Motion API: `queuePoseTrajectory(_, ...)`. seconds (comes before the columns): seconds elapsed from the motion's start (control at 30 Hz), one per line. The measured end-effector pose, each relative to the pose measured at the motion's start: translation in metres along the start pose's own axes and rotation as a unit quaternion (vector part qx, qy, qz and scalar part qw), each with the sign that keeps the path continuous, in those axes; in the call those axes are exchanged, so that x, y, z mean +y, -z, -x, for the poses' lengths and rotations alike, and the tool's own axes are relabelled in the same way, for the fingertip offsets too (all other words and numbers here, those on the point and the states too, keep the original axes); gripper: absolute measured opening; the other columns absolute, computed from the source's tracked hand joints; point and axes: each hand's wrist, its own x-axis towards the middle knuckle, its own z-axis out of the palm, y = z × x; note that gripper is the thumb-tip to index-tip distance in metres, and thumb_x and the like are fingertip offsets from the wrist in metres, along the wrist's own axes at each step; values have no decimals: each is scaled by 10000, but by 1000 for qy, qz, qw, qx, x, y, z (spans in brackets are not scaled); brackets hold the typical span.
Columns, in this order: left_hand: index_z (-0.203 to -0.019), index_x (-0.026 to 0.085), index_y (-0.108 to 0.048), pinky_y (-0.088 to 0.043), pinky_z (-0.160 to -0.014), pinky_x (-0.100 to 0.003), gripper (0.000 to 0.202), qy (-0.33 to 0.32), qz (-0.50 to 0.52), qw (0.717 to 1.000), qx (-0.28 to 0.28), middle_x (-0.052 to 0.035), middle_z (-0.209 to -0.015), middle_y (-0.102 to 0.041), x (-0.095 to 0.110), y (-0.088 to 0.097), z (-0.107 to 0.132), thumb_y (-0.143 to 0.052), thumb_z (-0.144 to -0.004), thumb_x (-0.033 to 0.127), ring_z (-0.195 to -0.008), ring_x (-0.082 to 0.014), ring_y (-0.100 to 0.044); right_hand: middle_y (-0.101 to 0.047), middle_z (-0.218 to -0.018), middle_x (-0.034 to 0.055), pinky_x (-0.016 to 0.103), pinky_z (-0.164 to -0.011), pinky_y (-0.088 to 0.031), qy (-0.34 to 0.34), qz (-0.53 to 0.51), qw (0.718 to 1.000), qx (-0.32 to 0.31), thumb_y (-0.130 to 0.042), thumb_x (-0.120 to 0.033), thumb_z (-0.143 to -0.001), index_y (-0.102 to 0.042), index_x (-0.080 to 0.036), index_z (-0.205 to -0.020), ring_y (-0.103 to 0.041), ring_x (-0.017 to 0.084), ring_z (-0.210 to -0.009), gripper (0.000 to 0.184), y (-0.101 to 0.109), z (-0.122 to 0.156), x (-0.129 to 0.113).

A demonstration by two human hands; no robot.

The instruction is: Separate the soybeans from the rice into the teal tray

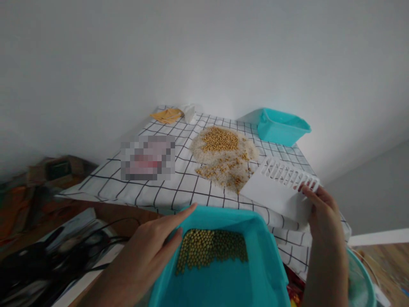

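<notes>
White sieve scoop [281, 189], slotted end far-right, tilted

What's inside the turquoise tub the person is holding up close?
The near turquoise tub holds a patch of yellowish beans. The left hand covers part of its rim; the lower floor is out of frame.

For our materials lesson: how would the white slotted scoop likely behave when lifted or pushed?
The scoop looks like thin moulded plastic, so probably stiff and light. Its smooth flat face would likely slide easily on the cloth. The right hand holds only one edge, suggesting little weight.
</notes>
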Motion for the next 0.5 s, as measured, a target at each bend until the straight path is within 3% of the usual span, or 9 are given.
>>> queuePoseTrajectory(0.17,-1384,305,-543,-493,-1023,-368,449,-3,17,999,-31,-26,-1304,-697,0,1,7,-400,-961,258,-1180,-205,-646,-693,-747,16,262,-557,-413,-7,0,997,-75,-774,-352,-704,-719,-223,-854,-588,162,-607,206,-30,14,-3)
queuePoseTrajectory(0.27,-1379,323,-546,-454,-1070,-376,437,-4,33,999,-19,-10,-1350,-667,2,2,8,-402,-968,284,-1233,-199,-610,-688,-747,14,252,-542,-405,-15,1,994,-110,-765,-365,-722,-716,-230,-855,-582,161,-612,195,-45,19,-1)
queuePoseTrajectory(0.37,-1331,330,-596,-419,-1101,-366,413,-2,51,999,5,8,-1347,-669,3,2,8,-398,-970,306,-1242,-190,-603,-699,-763,11,261,-550,-406,-4,13,992,-128,-745,-379,-742,-709,-247,-871,-584,170,-622,188,-53,21,2)
queuePoseTrajectory(0.5,-1383,334,-535,-414,-1105,-405,432,25,48,998,-11,13,-1372,-648,4,1,2,-393,-977,350,-1252,-206,-594,-690,-742,5,273,-569,-414,3,26,989,-143,-727,-388,-757,-706,-254,-885,-576,175,-618,187,-56,23,1)
